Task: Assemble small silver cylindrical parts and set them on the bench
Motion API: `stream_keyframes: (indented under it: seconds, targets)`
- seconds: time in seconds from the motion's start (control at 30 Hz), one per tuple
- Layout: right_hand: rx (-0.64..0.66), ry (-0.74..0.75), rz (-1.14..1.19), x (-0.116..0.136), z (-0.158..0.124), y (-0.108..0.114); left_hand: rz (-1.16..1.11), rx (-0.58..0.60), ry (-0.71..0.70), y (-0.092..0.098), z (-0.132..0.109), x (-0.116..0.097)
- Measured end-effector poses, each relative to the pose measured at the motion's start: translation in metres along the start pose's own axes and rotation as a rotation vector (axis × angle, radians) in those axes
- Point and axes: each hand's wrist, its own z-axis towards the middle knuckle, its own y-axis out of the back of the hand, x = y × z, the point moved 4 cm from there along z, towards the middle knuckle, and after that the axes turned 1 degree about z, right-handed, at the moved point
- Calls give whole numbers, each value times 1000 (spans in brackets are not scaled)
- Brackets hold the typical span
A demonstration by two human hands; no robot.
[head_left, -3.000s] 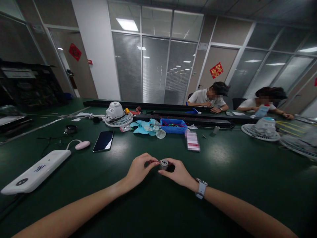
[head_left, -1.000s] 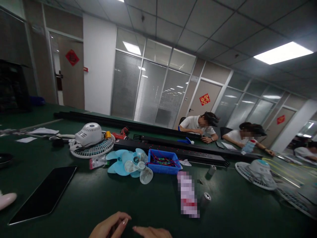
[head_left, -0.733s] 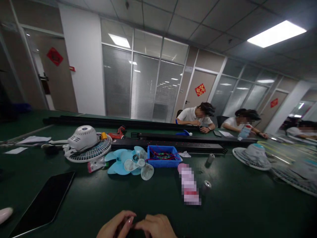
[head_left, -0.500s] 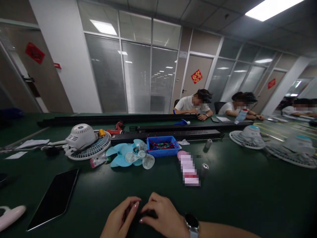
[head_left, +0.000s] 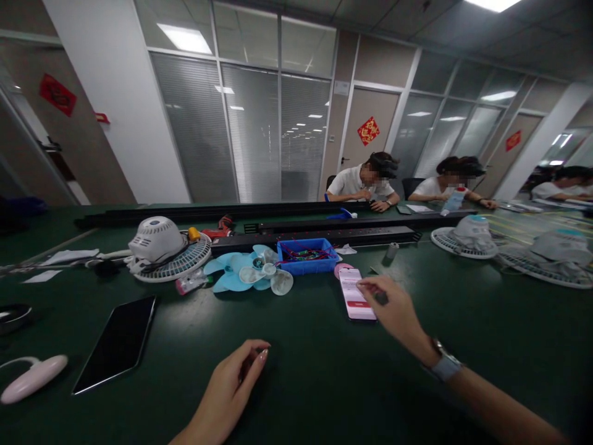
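Note:
My left hand (head_left: 234, 380) rests low over the green table, fingers curled in and thumb tip close to the index finger. Whatever may lie between them is hidden. My right hand (head_left: 393, 309), with a watch (head_left: 445, 361) on the wrist, is at the right edge of a phone (head_left: 353, 284). Its fingers are closed in a pinch, and a small dark patch shows in the gap below them. The phone lies face up with a pale pink screen and a red bar. One metal cylinder (head_left: 391, 252) stands beyond my right hand.
Blue fan blades (head_left: 231, 272) and a blue bin (head_left: 308, 266) with wires lie ahead. A fan body (head_left: 157, 241) stands left, near a black tablet (head_left: 118, 340) and a pink oval object (head_left: 34, 378). Long black bars (head_left: 315, 237) cross behind. People (head_left: 361, 185) sit opposite.
My right hand has left my left hand and moved forward and right to the phone. It now covers the spot where a nearer metal cylinder stood. My left hand keeps its curled shape.

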Motion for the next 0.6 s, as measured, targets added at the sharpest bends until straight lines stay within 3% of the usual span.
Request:
stream_keyframes:
  seconds: [0.1, 0.23, 0.4, 0.6]
  targets:
    - [-150, -37, -208, -66, 8, 32, -3, -1, -1, -1, 2, -1]
    - [-89, -171, -197, -116, 1, 25, -2, 5, 14, -3, 4, 3]
    - [-66, -214, -120, -117, -4, 12, 13, 9, 26, -4, 2, 5]
    - [-80, -164, -208, -115, -7, 11, 22, 19, 29, -3, 2, 4]
